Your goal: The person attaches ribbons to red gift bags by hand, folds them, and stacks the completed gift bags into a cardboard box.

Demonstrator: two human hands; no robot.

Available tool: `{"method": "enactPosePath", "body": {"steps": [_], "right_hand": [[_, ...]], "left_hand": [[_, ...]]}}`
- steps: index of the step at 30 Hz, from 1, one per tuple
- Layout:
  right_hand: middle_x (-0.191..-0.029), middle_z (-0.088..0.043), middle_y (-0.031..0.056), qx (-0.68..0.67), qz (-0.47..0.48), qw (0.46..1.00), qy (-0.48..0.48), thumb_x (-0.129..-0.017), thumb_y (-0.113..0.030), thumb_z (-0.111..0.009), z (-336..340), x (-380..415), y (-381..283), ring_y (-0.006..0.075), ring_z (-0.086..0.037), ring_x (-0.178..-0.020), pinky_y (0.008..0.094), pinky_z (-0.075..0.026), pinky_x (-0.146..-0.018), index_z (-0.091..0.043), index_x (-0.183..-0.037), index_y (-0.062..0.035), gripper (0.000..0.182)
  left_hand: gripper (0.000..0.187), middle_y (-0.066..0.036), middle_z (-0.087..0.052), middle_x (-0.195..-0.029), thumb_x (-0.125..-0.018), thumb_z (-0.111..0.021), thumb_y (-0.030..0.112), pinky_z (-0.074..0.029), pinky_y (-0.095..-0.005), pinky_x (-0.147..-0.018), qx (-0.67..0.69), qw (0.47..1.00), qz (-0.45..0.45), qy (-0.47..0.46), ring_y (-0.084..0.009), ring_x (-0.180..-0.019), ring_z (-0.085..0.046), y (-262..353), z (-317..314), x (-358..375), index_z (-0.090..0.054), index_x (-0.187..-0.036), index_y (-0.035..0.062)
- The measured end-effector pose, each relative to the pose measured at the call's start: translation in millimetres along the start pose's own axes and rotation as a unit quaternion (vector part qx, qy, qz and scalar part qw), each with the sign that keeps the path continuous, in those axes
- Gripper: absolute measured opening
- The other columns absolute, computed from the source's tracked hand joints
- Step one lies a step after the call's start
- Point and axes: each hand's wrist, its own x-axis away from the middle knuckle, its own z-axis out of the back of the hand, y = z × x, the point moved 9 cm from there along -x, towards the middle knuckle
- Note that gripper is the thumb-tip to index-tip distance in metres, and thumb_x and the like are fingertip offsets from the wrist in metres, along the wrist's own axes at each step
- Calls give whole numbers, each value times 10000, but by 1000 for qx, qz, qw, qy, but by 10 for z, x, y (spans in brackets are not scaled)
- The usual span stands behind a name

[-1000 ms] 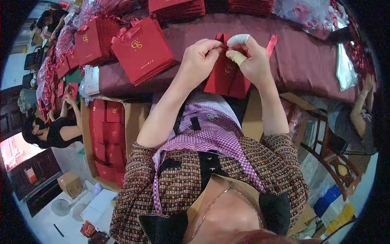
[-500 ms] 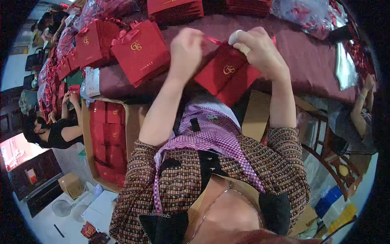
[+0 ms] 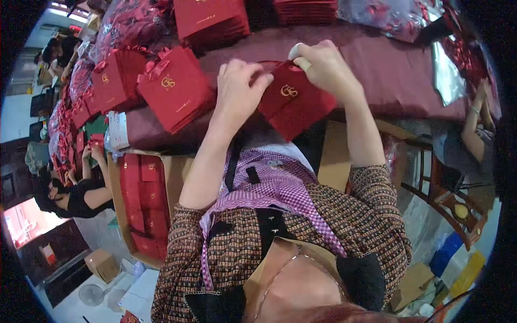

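Since a second ago the red bag has turned, so that a lower corner now points at the person, and the left hand has moved off to the left from close beside the right hand. The bag is over the near edge of the tabletop, its gold letters facing up. At its top edge the right hand is closed on it, knuckles up, wrist bent inward, a white finger cover and a pale wrap at the pinch. A dark red ribbon runs from there toward the left hand, which is half curled, back upward, thumb apart from the forefinger beside the bag's left side; whether it grips the ribbon one cannot tell. Both forearms reach forward, bare below the sleeves. Left of the left hand, a stack of red bags leans near the tabletop's near edge, another stack lies toward its far edge, and below the near edge stands a cardboard box packed with red bags
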Motion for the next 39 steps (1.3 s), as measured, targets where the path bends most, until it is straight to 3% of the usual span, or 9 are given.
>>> {"method": "enactPosePath", "body": {"steps": [4, 7, 8, 12, 22, 31, 33, 37, 39], "right_hand": [[-747, -637, 165, 37, 38, 998, 15, -817, -104, -607, -100, 51, -40, 293, -618, -698, 385, -468, -675, -639, -943, -64, 136], [-831, -664, 159, -138, -125, 977, 102, -845, -125, -617, 196, 120, 262, 179, -574, -658, 294, -465, -650, -621, -1089, -49, 256], [-891, -654, 197, -113, -229, 962, 100, -845, -196, -621, 241, 179, 555, 327, -651, -819, 369, -508, -689, -618, -1073, -100, 247], [-937, -641, 161, 52, -272, 948, 155, -864, -220, -571, 542, 387, 1018, 347, -590, -920, 429, -458, -830, -632, -1060, -124, 227], [-932, -589, 103, 135, -80, 983, 98, -829, -66, -557, 369, 452, 1029, 318, -537, -958, 421, -436, -847, -650, -1018, -133, 221], [-882, -653, 82, 167, -106, 975, 100, -819, -27, -578, 513, 577, 946, 253, -581, -917, 350, -464, -825, -661, -1008, -101, 219], [-897, -664, 48, -158, -300, 929, 149, -839, -9, -569, 490, 750, 1174, 143, -599, -878, 273, -469, -790, -645, -1082, -89, 267], [-907, -634, 53, -527, -223, 802, 172, -804, -3, -617, 398, 715, 715, 119, -581, -795, 246, -471, -696, -566, -1191, -13, 391], [-932, -619, 81, -533, -236, 802, 126, -808, 12, -604, 245, 807, 777, 123, -558, -779, 246, -452, -640, -535, -1227, -13, 426]], "left_hand": [[226, -151, -607, -850, -740, -699, 216, -437, -407, -775, -35, 999, 9, -39, -318, -839, -559, -113, -275, 88, -664, -849, 21], [230, -165, -631, -847, -746, -689, 211, -462, -391, -764, 15, 992, 86, -92, -310, -826, -594, -241, -354, 103, -659, -850, 8], [240, -173, -644, -855, -753, -680, 213, -480, -370, -747, 32, 986, 125, -110, -292, -836, -616, -299, -370, 118, -655, -861, 0], [245, -165, -646, -843, -754, -680, 217, -483, -362, -735, 30, 989, 117, -91, -286, -819, -621, -336, -315, 116, -657, -860, -3], [237, -129, -642, -723, -765, -685, 206, -471, -314, -630, 82, 984, 145, -64, -191, -655, -602, -466, -250, 81, -648, -839, -16], [201, -44, -634, -730, -831, -639, 147, -450, -254, -639, 172, 959, 214, -72, -91, -678, -554, -583, -248, 82, -636, -925, -31], [195, -36, -632, -765, -837, -627, 123, -447, -237, -655, 236, 939, 241, -74, -85, -701, -552, -632, -296, 120, -631, -950, -36], [212, -22, -619, -842, -843, -592, 53, -436, -199, -694, 320, 901, 280, -87, -68, -770, -549, -647, -330, 168, -609, -1029, -47], [241, -24, -617, -862, -835, -587, 35, -439, -197, -703, 339, 891, 282, -105, -67, -782, -550, -610, -308, 189, -595, -1060, -51]]}}
